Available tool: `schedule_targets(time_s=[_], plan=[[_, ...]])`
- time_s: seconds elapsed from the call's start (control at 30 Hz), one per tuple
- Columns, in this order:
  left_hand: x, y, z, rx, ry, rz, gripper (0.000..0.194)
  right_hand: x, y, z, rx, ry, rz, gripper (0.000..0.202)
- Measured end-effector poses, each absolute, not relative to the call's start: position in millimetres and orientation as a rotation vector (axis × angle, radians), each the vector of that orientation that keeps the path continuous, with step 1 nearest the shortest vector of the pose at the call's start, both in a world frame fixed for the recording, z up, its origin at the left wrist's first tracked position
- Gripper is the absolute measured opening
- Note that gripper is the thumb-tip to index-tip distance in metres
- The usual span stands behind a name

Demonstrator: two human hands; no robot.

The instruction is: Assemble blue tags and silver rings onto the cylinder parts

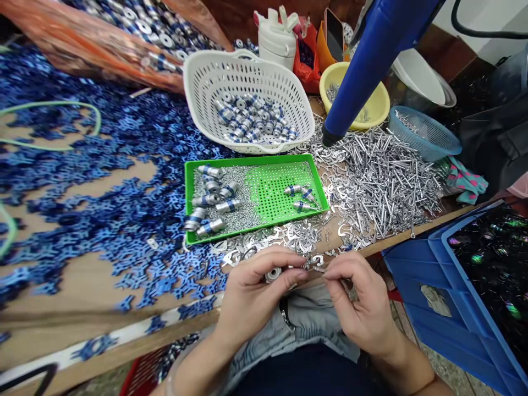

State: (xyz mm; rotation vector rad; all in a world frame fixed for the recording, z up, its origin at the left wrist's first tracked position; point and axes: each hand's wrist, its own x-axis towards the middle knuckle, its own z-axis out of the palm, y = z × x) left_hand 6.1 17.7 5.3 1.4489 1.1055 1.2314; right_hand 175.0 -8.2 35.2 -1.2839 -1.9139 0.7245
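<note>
Near the table's front edge, my left hand (258, 291) is closed around a silver cylindrical metal part (273, 274), whose round end with a hole shows between the fingers. Its thumb and index finger pinch something small and metallic that I cannot make out. Close by on the right, the thumb and index finger of my right hand (361, 300) are closed on a small thin metal piece (319, 269). Just beyond both hands lie flat silver hooked pieces (289, 235). A green tray (256, 224) behind them holds tiny metal bits and several silver cylinders with blue bands (228, 205).
A white basket (198, 91) of banded cylinders stands behind the tray. Blue three-armed pieces (160, 236) cover the left side. Silver rods (383, 181) are heaped at right. A blue tool (358, 71) hangs over the table. A blue crate (437, 291) stands at lower right.
</note>
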Motion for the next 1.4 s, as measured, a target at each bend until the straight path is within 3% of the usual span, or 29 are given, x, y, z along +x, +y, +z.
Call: schedule_targets(time_s=[0.2, 0.4, 0.53, 0.6, 0.77, 0.9, 1.0, 1.13, 1.27, 1.4], plan=[[5.4, 19.3, 10.3, 1.697, 0.966, 1.126, 0.019, 175.4, -4.3, 25.0, -1.264, -1.866, 0.977, 0.017], [5.1, 17.1, 11.2, 1.278, 0.889, 1.046, 0.046, 170.8, 5.7, -5.9, -0.868, -1.248, 1.491, 0.023], [9.6, 23.6, 6.5, 0.580, 0.700, 1.087, 0.018, 162.6, 6.3, -0.1, -0.934, -1.290, 1.358, 0.012], [13.5, 28.0, 6.6, 0.310, 0.633, 1.121, 0.015, 156.9, 4.4, 7.1, -1.097, -1.433, 1.197, 0.007], [23.9, 31.4, 13.1, 0.100, 0.586, 1.149, 0.019, 144.2, -1.4, 13.2, -1.268, -1.679, 0.855, 0.019], [27.3, 22.8, 8.7, 0.316, 0.600, 1.237, 0.018, 139.7, -2.8, 10.1, -1.297, -1.597, 0.920, 0.014], [23.9, 13.6, 1.5, 0.746, 0.663, 1.286, 0.013, 139.1, 0.1, 9.1, -1.221, -1.289, 1.333, 0.018], [16.8, 8.4, -2.3, 1.302, 0.749, 1.237, 0.042, 137.6, 7.4, 7.3, -0.956, -0.699, 1.859, 0.035], [16.2, 8.8, -2.6, 1.581, 0.762, 1.206, 0.066, 129.3, 8.3, 4.2, -1.013, -0.556, 1.855, 0.033], [18.7, 7.3, -2.2, 1.473, 0.745, 1.287, 0.063, 118.9, 1.2, 3.9, -1.054, -0.608, 1.742, 0.031]])
